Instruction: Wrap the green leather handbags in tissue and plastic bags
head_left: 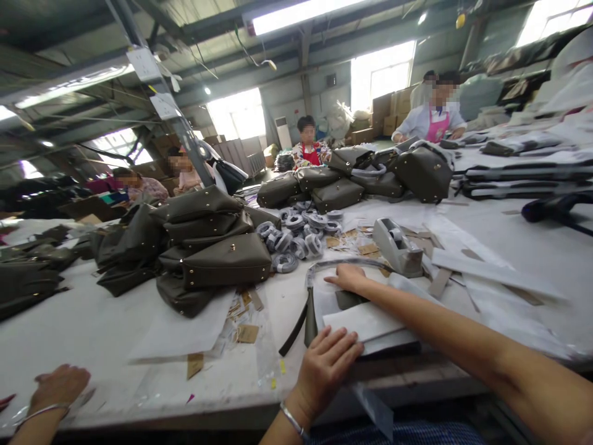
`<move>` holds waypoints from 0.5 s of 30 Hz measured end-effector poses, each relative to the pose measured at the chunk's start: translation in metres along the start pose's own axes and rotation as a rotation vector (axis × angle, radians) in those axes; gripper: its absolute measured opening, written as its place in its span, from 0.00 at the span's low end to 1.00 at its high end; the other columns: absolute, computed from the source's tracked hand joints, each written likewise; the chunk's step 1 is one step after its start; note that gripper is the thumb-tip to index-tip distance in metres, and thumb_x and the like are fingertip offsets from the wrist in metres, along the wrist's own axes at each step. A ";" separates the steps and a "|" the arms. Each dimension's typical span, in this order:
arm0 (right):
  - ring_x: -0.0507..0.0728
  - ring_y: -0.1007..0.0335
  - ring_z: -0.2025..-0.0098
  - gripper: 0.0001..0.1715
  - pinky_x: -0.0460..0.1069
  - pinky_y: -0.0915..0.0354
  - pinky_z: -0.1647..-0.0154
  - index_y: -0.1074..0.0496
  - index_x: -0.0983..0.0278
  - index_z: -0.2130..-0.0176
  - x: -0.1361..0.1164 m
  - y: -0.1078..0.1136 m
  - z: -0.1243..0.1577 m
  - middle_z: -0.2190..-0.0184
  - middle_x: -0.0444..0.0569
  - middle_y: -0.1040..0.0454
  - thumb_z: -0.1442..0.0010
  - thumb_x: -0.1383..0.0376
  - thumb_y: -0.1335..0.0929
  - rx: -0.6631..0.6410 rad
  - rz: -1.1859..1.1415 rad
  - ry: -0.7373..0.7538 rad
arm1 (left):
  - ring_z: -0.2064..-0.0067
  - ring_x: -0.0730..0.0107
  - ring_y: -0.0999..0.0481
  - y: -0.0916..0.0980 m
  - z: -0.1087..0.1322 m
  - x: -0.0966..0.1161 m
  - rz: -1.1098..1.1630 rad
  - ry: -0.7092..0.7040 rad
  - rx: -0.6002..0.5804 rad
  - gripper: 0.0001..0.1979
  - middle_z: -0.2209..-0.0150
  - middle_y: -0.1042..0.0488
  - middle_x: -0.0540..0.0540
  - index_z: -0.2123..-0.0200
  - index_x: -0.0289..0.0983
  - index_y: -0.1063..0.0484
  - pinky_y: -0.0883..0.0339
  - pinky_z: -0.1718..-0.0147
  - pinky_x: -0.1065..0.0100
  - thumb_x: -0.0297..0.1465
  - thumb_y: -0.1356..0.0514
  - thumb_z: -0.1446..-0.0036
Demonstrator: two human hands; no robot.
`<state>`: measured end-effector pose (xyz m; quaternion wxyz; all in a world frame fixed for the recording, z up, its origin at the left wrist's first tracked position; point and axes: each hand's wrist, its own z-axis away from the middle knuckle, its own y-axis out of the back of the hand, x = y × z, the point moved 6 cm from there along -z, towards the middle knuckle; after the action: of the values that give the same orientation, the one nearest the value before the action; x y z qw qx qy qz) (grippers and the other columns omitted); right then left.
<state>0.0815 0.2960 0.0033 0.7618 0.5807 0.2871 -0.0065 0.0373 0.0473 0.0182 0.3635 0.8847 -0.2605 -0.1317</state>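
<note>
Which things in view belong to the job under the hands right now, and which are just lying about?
Seemingly in use:
white sheet, left hand resting on it
dark bag, partly covered
wrapped handle, near the right hand

Apparently lying about:
piled bags
wrapped coils
tape dispenser, untouched
brown tags

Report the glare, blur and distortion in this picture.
Head view: windows and ceiling lamp burn out to white; head view: the post leans and the room looks tilted; head view: the stack at far right looks soft, while the left hand and right hand show distinguishable fingers.
</note>
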 end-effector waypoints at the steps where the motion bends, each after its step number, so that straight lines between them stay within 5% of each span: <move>1: 0.65 0.25 0.53 0.22 0.59 0.31 0.52 0.24 0.69 0.61 -0.001 -0.005 -0.005 0.58 0.59 0.22 0.39 0.51 0.29 -0.034 -0.003 -0.038 | 0.43 0.69 0.26 -0.001 0.001 0.000 -0.003 0.003 0.008 0.13 0.47 0.23 0.51 0.48 0.43 0.26 0.35 0.39 0.60 0.29 0.44 0.33; 8: 0.56 0.26 0.60 0.14 0.53 0.27 0.60 0.28 0.67 0.54 0.003 -0.020 -0.015 0.58 0.49 0.26 0.33 0.59 0.32 -0.260 -0.284 -0.098 | 0.43 0.71 0.27 -0.003 0.005 -0.002 0.007 0.029 0.007 0.14 0.45 0.24 0.55 0.47 0.44 0.27 0.36 0.38 0.61 0.30 0.45 0.32; 15: 0.54 0.24 0.63 0.15 0.44 0.32 0.66 0.27 0.67 0.61 -0.013 -0.011 -0.002 0.63 0.51 0.21 0.44 0.60 0.24 -0.260 -0.779 0.031 | 0.42 0.71 0.27 -0.004 0.003 -0.003 0.035 0.061 0.003 0.13 0.44 0.25 0.56 0.48 0.44 0.27 0.38 0.37 0.61 0.31 0.44 0.33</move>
<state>0.0660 0.2899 -0.0014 0.7651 0.3273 0.4955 -0.2491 0.0348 0.0492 0.0134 0.3721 0.8842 -0.2650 -0.0977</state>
